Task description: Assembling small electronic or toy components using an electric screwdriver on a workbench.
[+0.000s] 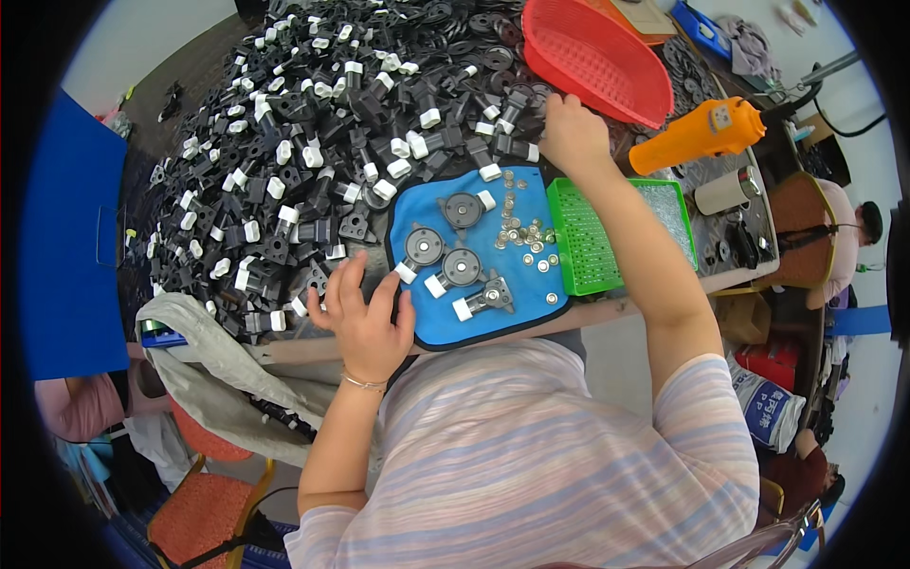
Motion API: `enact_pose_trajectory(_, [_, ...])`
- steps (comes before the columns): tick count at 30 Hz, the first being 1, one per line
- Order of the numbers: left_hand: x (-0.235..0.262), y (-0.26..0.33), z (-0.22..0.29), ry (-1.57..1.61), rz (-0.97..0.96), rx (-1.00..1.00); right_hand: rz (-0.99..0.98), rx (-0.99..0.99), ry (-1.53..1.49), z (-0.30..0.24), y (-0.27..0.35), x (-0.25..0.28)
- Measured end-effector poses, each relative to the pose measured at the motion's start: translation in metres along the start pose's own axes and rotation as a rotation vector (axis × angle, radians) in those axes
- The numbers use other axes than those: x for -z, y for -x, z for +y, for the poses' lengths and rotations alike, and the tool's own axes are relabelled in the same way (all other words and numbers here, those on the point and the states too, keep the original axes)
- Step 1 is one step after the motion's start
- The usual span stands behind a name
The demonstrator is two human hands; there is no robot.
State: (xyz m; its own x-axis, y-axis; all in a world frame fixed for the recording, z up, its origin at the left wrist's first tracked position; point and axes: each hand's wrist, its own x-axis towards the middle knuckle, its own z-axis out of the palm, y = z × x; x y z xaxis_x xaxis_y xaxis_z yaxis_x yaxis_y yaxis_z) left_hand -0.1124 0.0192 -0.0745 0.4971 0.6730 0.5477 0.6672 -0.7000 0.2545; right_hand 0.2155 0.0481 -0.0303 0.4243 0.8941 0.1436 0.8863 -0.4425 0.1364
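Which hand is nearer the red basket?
Right. The right hand rests on the black parts just beside the red basket; the left hand is far below it, at the blue mat's left edge.

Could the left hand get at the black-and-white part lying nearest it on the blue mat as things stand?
Probably yes. The left hand rests at the blue mat's left edge, its fingertips right beside that part. Nothing lies on top of the part, and the right hand is far off in the pile.

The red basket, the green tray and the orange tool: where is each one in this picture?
Red basket (592,57): head view, on its mesh inside.
Green tray (580,237): head view, on its gridded floor.
Orange tool (706,133): head view, on the middle of its body.
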Motion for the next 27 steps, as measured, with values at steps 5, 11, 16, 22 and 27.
enact_pose_trajectory(5, [0.001,-0.001,0.001,0.013,0.003,-0.003,-0.064,-0.050,-0.100,0.012,-0.001,-0.002])
enact_pose_trajectory(11, [0.000,0.001,0.000,0.008,-0.006,0.003,0.234,0.047,-0.462,0.003,0.024,0.025])
enact_pose_trajectory(16, [0.002,0.000,0.001,0.009,-0.028,0.007,-0.111,-0.039,-1.007,0.001,0.027,0.025])
enact_pose_trajectory(22, [0.001,-0.001,0.002,0.000,-0.023,0.005,-0.361,-0.094,-1.247,-0.002,0.032,0.024])
enact_pose_trajectory(27, [0.001,-0.001,0.002,-0.007,-0.020,0.000,-0.210,0.065,-0.982,-0.005,0.037,0.017])
